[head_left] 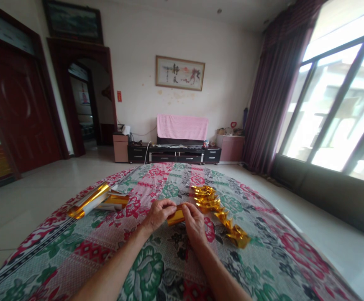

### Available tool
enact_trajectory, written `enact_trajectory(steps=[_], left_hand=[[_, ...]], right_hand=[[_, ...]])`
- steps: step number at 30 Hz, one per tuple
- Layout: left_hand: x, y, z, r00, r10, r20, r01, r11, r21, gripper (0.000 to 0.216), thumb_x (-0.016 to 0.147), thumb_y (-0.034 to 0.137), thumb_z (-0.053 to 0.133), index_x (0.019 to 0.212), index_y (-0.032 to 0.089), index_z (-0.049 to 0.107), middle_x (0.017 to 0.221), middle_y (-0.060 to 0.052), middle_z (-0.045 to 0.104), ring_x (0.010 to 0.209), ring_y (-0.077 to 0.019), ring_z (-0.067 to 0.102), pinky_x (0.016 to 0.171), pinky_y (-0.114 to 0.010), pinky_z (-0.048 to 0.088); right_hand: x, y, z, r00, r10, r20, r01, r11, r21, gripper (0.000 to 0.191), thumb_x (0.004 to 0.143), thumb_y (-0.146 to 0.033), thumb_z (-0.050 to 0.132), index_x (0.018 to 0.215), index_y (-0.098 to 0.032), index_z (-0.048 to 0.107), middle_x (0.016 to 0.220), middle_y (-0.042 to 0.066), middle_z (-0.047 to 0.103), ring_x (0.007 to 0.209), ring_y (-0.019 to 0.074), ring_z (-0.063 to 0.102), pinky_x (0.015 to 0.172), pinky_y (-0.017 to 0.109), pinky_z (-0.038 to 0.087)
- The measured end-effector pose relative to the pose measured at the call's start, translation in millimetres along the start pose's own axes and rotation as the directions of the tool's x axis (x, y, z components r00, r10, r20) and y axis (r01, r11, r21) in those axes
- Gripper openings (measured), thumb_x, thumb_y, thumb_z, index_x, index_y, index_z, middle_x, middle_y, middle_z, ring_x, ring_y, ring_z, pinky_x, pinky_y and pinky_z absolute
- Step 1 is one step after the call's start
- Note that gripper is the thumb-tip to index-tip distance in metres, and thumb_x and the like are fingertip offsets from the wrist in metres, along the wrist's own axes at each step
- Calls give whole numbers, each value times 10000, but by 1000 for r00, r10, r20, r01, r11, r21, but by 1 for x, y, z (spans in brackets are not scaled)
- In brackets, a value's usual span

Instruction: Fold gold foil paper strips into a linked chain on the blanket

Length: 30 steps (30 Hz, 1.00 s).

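"Left hand (pixel 159 214) and right hand (pixel 196 220), what have they got?"

"A gold foil piece (pixel 175 216), pinched in the fingers of both, over the flowered cloth (pixel 144 267)."

"And those folded gold shapes (pixel 209 204)?"

"Strung out just right of the hands. Curled foil sheets (pixel 91 199) lie off to the left."

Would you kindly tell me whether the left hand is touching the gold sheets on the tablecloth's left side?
Apart: in the head view, patterned tablecloth shows between the left hand and those gold sheets.
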<state>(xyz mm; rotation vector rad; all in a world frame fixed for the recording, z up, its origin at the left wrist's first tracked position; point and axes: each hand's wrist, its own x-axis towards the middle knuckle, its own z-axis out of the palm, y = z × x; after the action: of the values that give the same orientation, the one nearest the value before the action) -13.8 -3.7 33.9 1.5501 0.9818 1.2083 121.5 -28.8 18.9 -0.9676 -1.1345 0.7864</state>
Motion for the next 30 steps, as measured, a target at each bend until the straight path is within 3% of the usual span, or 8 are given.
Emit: enact_trajectory(steps=[8,15,30], left_hand=[[7,-8,-4,993,-9,-119,2,998,-58,180,652,315,606,674,137,623,537,26,550,511,-97,468,521,-209,366],[8,-7,-6,984,-65,-166,40,988,-147,175,606,302,645,666,139,631,540,32,550,508,-93,468,516,-202,362],[7,-1,-2,976,-119,-185,70,965,-251,147,581,275,629,627,138,603,473,54,496,444,-76,419,466,-197,322]], right_hand=[[1,3,5,984,150,95,-164,972,167,411,636,-409,663,961,-160,620,796,34,673,654,164,605,581,255,492],[1,4,3,975,151,161,-177,970,164,393,674,-421,641,945,-137,647,779,27,673,620,135,589,559,224,484],[3,13,0,975,172,140,-192,971,143,378,678,-448,627,886,-134,664,697,25,653,575,147,576,537,247,484]])
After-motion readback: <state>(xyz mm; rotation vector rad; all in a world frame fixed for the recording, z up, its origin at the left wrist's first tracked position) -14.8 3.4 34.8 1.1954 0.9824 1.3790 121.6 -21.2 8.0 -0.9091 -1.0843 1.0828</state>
